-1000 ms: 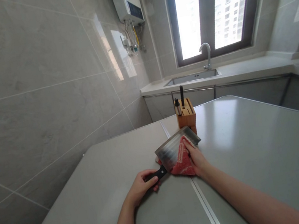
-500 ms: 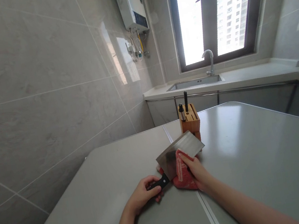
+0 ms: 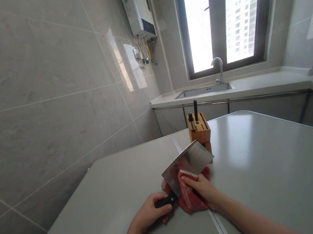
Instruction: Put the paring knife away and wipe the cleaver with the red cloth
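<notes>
A broad-bladed cleaver is held tilted over the table, its blade pointing up to the right. My left hand is wrapped round the black handle. My right hand grips a red cloth with white stripes, against the lower part of the blade's near face. More of the red cloth shows behind the blade, at its left and right. Just beyond the cleaver stands a wooden knife block, partly hidden by the blade. Two black-handled tools stick up from its top.
The pale table has a seam strip running across it. A tiled wall rises on the left. Behind are a counter with a sink and tap, a window, and a wall-mounted water heater.
My right hand has moved the cloth down and left across the blade, towards the handle. More cloth now shows at the blade's right. The whole view has shifted slightly.
</notes>
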### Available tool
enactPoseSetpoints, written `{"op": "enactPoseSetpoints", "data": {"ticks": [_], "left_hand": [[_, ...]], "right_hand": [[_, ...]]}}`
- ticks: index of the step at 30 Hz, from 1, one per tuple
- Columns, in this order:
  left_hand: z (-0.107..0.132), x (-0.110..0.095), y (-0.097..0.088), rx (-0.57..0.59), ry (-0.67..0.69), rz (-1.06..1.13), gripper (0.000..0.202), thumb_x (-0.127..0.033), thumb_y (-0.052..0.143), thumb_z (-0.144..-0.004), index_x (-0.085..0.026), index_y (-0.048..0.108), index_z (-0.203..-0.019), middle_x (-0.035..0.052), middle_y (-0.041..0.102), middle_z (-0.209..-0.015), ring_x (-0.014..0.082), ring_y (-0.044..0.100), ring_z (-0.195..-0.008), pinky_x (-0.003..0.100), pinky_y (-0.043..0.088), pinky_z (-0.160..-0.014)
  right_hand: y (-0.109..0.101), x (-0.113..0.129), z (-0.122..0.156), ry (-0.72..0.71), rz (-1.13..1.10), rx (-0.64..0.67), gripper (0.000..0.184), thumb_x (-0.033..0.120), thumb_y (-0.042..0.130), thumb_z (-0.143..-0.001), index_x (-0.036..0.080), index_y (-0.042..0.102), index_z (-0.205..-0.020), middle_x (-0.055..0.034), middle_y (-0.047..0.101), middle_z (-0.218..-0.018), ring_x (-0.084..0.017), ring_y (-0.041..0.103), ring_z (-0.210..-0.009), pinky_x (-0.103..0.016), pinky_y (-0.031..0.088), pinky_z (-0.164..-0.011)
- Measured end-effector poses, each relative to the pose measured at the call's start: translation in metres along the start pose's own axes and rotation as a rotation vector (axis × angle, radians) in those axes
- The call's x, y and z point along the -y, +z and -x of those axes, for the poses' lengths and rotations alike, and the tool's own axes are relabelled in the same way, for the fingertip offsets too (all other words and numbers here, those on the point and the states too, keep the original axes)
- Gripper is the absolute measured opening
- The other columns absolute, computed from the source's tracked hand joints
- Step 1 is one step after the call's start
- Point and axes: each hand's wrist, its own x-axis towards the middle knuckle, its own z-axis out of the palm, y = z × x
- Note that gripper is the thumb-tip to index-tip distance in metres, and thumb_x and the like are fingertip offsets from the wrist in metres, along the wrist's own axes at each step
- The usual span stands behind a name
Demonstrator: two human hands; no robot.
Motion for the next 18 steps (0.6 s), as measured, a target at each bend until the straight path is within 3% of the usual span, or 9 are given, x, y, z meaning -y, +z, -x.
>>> {"op": "enactPoseSetpoints", "data": {"ticks": [10,18], "left_hand": [[-0.0003,-0.0035,0.0028,-0.023,0.03,-0.001,0.035,-0.043,0.07,-0.07,-0.01,0.064,-0.079,0.0023,0.057,-0.061,0.0086,0.051,-0.049,0.019,0.042,-0.047],[-0.0015,-0.0024,0.0037,-0.053,0.028,-0.009,0.035,-0.041,0.072,-0.068,-0.01,0.064,-0.08,0.0025,0.058,-0.061,0.0089,0.051,-0.049,0.02,0.043,-0.047]], "right_hand": [[-0.0016,-0.0003,-0.0025,0.056,0.029,-0.046,0.031,0.041,0.077,-0.061,0.015,0.063,-0.07,0.0008,0.064,-0.06,-0.013,0.057,-0.057,-0.025,0.045,-0.058],[-0.0029,-0.0033,-0.003,0.019,0.054,-0.015,0.035,0.041,0.076,-0.063,0.016,0.067,-0.085,-0.002,0.068,-0.072,-0.016,0.061,-0.067,-0.026,0.047,-0.065]]}}
